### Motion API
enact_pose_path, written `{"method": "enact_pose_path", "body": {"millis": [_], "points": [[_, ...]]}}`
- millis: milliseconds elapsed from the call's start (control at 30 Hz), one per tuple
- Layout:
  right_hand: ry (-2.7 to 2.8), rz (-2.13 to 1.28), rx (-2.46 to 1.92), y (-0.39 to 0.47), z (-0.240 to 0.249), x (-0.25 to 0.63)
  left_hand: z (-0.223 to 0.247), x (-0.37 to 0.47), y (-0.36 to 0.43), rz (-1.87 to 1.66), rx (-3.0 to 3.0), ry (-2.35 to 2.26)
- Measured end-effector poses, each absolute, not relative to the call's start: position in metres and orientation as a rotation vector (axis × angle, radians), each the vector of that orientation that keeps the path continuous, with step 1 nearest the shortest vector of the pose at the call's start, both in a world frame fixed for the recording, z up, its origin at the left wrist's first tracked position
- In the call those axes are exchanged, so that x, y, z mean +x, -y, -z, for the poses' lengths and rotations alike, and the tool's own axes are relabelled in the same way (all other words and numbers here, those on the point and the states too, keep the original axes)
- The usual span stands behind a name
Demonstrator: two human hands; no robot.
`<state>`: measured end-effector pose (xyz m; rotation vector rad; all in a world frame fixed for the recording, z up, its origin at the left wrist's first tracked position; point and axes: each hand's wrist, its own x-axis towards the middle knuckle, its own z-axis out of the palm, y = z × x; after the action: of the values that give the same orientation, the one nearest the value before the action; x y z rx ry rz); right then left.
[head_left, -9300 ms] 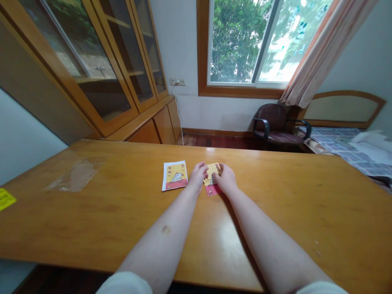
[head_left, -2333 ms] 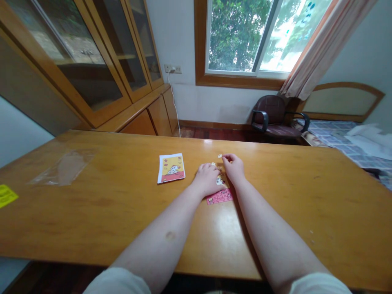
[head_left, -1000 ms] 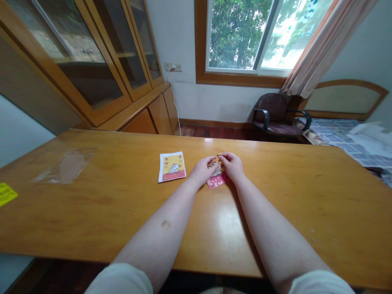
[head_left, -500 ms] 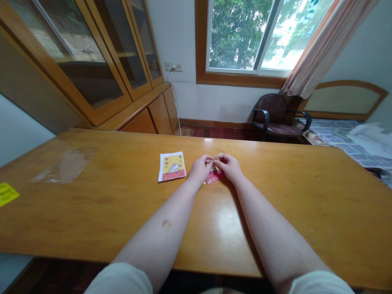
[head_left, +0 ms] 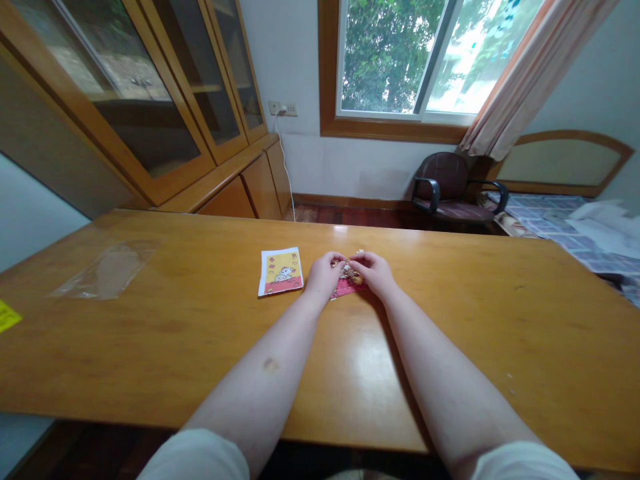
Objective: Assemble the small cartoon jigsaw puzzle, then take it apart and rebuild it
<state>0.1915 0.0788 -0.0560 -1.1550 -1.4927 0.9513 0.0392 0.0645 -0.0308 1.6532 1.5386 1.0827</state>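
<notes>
Small pink, white and brown pieces (head_left: 349, 286) lie in a pile on the wooden table (head_left: 200, 333), between and under my hands. My left hand (head_left: 324, 274) is at the pile's left side, its fingers bent together at the tips. From the right, my right hand (head_left: 373, 270) reaches in with thumb and fingers pinched; what either hand grips is too small to make out. The fingertips of both hands nearly meet over the pile. Left of my left hand lies a card (head_left: 281, 272) with a white animal on yellow and red.
A clear plastic bag (head_left: 113, 270) lies flat at the table's left, with a yellow paper (head_left: 7, 315) at the left edge. Beyond the table are a glass-door cabinet (head_left: 200, 87), an office chair (head_left: 447, 180) and a bed (head_left: 565, 213).
My left hand has shifted slightly left, and its fingertips have parted a little from my right hand's. More of the pile shows between them. The yellow paper sits slightly further left in view.
</notes>
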Motion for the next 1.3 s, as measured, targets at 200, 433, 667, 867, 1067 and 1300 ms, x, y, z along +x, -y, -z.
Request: {"method": "enact_pose_path", "body": {"millis": [200,433,667,867,1067,1300], "points": [[1.526,-0.999,-1.192,-0.079,0.06,0.189,0.03,0.039,-0.065,-1.108,1.636,-1.523],[1.485,-1.043,-1.185,-0.077,0.057,0.189,0.037,0.042,-0.067,-1.132,1.648,-1.416],[1.408,-0.934,-1.241,-0.077,0.053,0.191,0.042,0.044,-0.069,-1.146,1.611,-1.348],[1.42,-0.994,-1.195,-0.076,0.052,0.19,0.038,0.041,-0.067,-1.119,1.612,-1.417],[1.338,-1.008,-1.204,-0.077,0.049,0.188,0.034,0.045,-0.063,-1.055,1.562,-1.378],[1.446,-0.849,-1.228,-0.073,0.048,0.189,0.035,0.045,-0.064,-1.084,1.531,-1.429]]}}
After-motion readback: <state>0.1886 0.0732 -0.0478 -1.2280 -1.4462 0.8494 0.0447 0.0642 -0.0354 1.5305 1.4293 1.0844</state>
